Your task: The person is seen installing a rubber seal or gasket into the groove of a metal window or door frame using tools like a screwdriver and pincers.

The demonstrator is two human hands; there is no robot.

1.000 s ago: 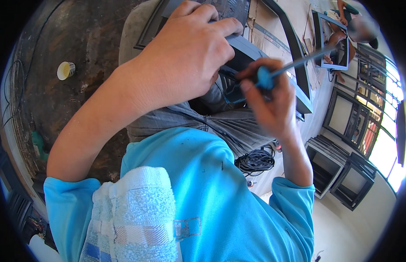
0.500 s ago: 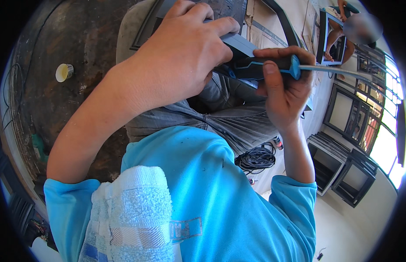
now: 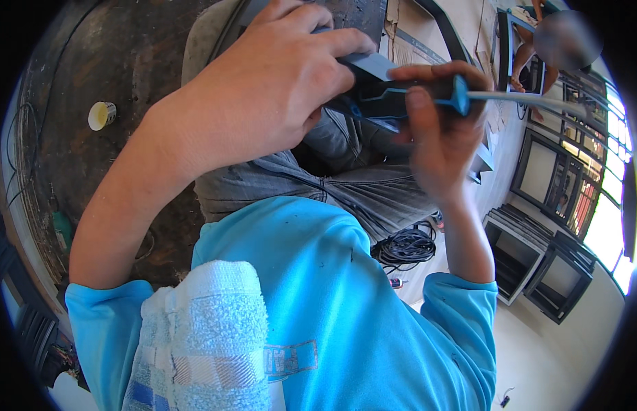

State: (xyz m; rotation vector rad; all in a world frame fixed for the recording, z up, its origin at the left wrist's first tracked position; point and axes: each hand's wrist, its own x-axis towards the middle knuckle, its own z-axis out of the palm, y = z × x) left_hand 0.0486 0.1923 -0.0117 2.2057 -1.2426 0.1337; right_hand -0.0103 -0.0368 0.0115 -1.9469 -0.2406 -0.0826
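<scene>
My left hand (image 3: 274,89) is closed over a dark grey frame piece (image 3: 370,65) that rests above my lap, its fingers curled across the top. In my right hand (image 3: 445,140) is a screwdriver (image 3: 387,94) with a black and blue handle, held reversed. Its long metal shaft points off to the right, and the handle's butt end is beside the frame piece, close to my left fingers. Motion smears the right hand and the shaft somewhat. Whether the butt touches the frame is hard to make out.
A small pale yellow cup (image 3: 102,116) and a green bottle (image 3: 61,229) stand on the dark stained board at left. Coiled black cable (image 3: 406,248) lies by my right leg. Dark frames (image 3: 558,277) lean at right. Another person sits at the far right beside a frame (image 3: 520,51).
My right hand with the screwdriver has moved slightly up and left, and has blurred. My left hand has shifted a little to the left, still on the frame piece.
</scene>
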